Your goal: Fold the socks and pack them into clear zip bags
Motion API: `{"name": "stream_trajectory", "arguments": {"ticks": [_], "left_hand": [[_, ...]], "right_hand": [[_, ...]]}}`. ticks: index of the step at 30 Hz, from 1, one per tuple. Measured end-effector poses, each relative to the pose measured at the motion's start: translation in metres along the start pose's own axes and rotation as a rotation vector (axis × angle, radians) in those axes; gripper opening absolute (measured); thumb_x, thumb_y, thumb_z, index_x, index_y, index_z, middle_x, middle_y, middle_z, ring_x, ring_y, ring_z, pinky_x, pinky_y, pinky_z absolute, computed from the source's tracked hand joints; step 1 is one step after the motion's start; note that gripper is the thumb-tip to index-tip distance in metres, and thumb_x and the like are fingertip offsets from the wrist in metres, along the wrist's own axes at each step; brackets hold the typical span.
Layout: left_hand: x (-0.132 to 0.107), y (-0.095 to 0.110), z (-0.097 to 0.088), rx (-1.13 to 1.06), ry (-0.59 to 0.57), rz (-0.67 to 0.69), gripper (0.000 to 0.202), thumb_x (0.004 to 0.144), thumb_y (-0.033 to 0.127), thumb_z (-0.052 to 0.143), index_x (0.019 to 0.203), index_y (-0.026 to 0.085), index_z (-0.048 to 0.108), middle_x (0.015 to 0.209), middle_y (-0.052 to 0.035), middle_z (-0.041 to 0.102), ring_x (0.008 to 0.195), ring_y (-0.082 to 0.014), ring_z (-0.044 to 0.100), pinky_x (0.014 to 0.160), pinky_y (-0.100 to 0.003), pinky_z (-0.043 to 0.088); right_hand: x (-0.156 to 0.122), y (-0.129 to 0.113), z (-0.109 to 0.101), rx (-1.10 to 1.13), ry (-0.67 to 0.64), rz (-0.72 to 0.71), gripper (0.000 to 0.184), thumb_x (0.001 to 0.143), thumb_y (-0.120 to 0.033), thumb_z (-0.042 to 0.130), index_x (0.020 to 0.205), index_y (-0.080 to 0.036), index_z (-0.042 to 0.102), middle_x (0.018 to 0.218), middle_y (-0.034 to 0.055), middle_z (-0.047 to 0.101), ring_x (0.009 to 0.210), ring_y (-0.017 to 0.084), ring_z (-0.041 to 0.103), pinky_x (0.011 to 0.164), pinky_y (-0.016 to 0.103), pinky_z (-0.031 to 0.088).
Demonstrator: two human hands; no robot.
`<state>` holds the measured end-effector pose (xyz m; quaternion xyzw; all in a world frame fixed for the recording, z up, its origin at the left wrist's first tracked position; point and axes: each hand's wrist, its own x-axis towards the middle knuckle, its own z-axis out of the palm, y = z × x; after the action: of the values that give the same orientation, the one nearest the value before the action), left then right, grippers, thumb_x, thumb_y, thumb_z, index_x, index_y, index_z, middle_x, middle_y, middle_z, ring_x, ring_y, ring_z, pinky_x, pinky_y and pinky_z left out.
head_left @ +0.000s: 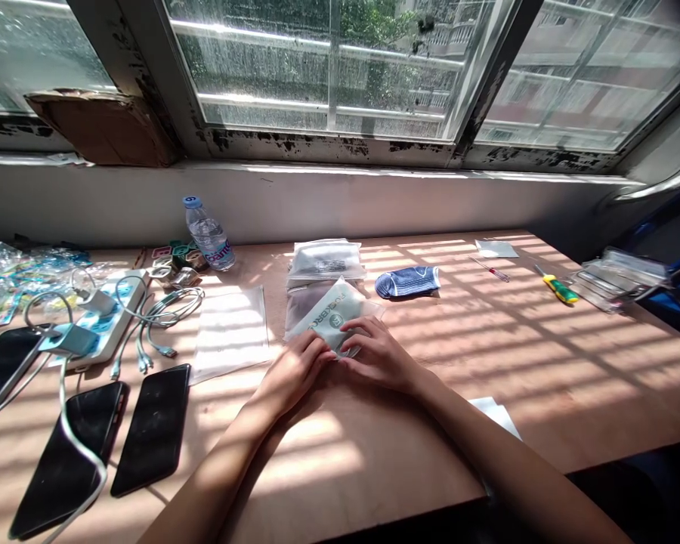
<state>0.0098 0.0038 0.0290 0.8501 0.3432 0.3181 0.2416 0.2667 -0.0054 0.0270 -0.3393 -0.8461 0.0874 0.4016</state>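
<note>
A pale green packet with dark lettering [329, 311], in a clear plastic sleeve, lies tilted on the table in front of me. My left hand [301, 361] pinches its near corner with closed fingers. Just to the right, my right hand [378, 349] rests on the sleeve's right edge, its fingers bent and spread a little, the thumb close to the left fingertips. Beneath and behind the packet are frosted zip bags [324, 261], partly covered by it. A folded blue sock [408, 282] with white lines lies to the right of the bags.
Left are a flat frosted bag [231, 332], a water bottle [209, 234], coiled cables [167, 311], a power strip [110, 317] and black phones [153, 429]. Right are a red screwdriver [492, 270], a yellow-green screwdriver [560, 289], clear cases [620, 278] and white paper [496, 415].
</note>
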Motion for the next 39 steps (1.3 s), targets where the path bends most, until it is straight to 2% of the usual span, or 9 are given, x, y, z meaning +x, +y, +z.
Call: {"name": "stream_trajectory", "arguments": {"ticks": [6, 10, 15, 20, 25, 29, 33, 35, 39], "left_hand": [[-0.004, 0.007, 0.002, 0.013, 0.122, 0.035, 0.023, 0.118, 0.029, 0.048, 0.117, 0.024, 0.07, 0.112, -0.0044, 0.071, 0.099, -0.0192, 0.07, 0.09, -0.032, 0.06], [-0.004, 0.008, 0.003, 0.094, 0.176, 0.113, 0.02, 0.115, 0.026, 0.053, 0.117, 0.025, 0.073, 0.108, -0.0058, 0.074, 0.095, -0.0211, 0.072, 0.082, -0.034, 0.062], [-0.007, 0.014, 0.003, 0.112, 0.253, 0.171, 0.015, 0.112, 0.019, 0.058, 0.114, 0.025, 0.071, 0.105, -0.0062, 0.074, 0.09, -0.0208, 0.073, 0.08, -0.033, 0.062], [-0.01, 0.016, 0.006, 0.159, 0.302, 0.248, 0.021, 0.109, 0.01, 0.058, 0.122, 0.024, 0.068, 0.109, -0.0065, 0.073, 0.094, -0.02, 0.073, 0.081, -0.031, 0.061], [-0.011, 0.016, 0.005, 0.217, 0.405, 0.321, 0.024, 0.104, 0.009, 0.06, 0.122, 0.024, 0.068, 0.104, -0.0057, 0.073, 0.087, -0.02, 0.072, 0.077, -0.032, 0.061], [-0.009, 0.008, -0.005, 0.217, 0.55, 0.228, 0.025, 0.101, 0.005, 0.062, 0.116, 0.023, 0.07, 0.105, -0.006, 0.071, 0.088, -0.0192, 0.072, 0.076, -0.03, 0.062], [-0.003, -0.007, -0.016, 0.144, 0.774, 0.081, 0.018, 0.103, 0.007, 0.061, 0.107, 0.023, 0.068, 0.101, -0.0034, 0.067, 0.085, -0.0178, 0.07, 0.072, -0.029, 0.061], [-0.001, -0.014, -0.02, 0.103, 0.767, 0.002, 0.013, 0.104, 0.013, 0.062, 0.108, 0.023, 0.07, 0.104, -0.0043, 0.067, 0.086, -0.0182, 0.07, 0.073, -0.031, 0.062], [0.002, -0.015, -0.019, -0.078, 0.639, -0.275, 0.013, 0.107, 0.03, 0.061, 0.113, 0.022, 0.07, 0.104, -0.0049, 0.071, 0.08, -0.018, 0.073, 0.077, -0.034, 0.063]], "right_hand": [[0.003, -0.012, -0.001, -0.04, 0.126, 0.021, 0.004, 0.107, -0.022, 0.073, 0.109, -0.025, 0.072, 0.132, 0.0124, 0.075, 0.123, 0.028, 0.074, 0.102, 0.047, 0.061], [0.005, -0.019, -0.002, -0.059, 0.148, -0.024, 0.012, 0.104, -0.026, 0.079, 0.113, -0.026, 0.071, 0.136, 0.0129, 0.074, 0.125, 0.029, 0.072, 0.105, 0.048, 0.06], [0.01, -0.025, 0.001, -0.126, 0.216, -0.122, 0.008, 0.108, -0.02, 0.072, 0.112, -0.026, 0.068, 0.126, 0.0092, 0.079, 0.118, 0.026, 0.073, 0.115, 0.051, 0.056], [0.01, -0.027, -0.001, -0.107, 0.218, -0.156, 0.011, 0.107, -0.022, 0.073, 0.117, -0.027, 0.07, 0.129, 0.008, 0.079, 0.126, 0.026, 0.071, 0.121, 0.053, 0.051], [0.009, -0.017, -0.006, -0.132, 0.201, -0.126, 0.012, 0.107, -0.018, 0.07, 0.112, -0.029, 0.071, 0.132, 0.0065, 0.078, 0.129, 0.027, 0.068, 0.123, 0.055, 0.048], [0.009, 0.007, -0.019, -0.212, 0.236, -0.001, 0.008, 0.108, -0.021, 0.071, 0.109, -0.028, 0.073, 0.137, 0.0079, 0.076, 0.134, 0.031, 0.064, 0.119, 0.056, 0.048], [0.007, 0.033, -0.035, -0.233, 0.307, 0.161, 0.006, 0.108, -0.027, 0.07, 0.107, -0.029, 0.075, 0.121, 0.0068, 0.082, 0.123, 0.032, 0.067, 0.11, 0.053, 0.054], [0.005, 0.039, -0.039, -0.192, 0.297, 0.251, 0.011, 0.109, -0.033, 0.068, 0.103, -0.027, 0.075, 0.112, 0.0077, 0.082, 0.113, 0.031, 0.071, 0.103, 0.05, 0.058], [0.002, 0.038, -0.037, -0.054, 0.246, 0.451, 0.026, 0.109, -0.047, 0.064, 0.103, -0.024, 0.073, 0.101, 0.0093, 0.08, 0.092, 0.028, 0.077, 0.081, 0.042, 0.064]]}}
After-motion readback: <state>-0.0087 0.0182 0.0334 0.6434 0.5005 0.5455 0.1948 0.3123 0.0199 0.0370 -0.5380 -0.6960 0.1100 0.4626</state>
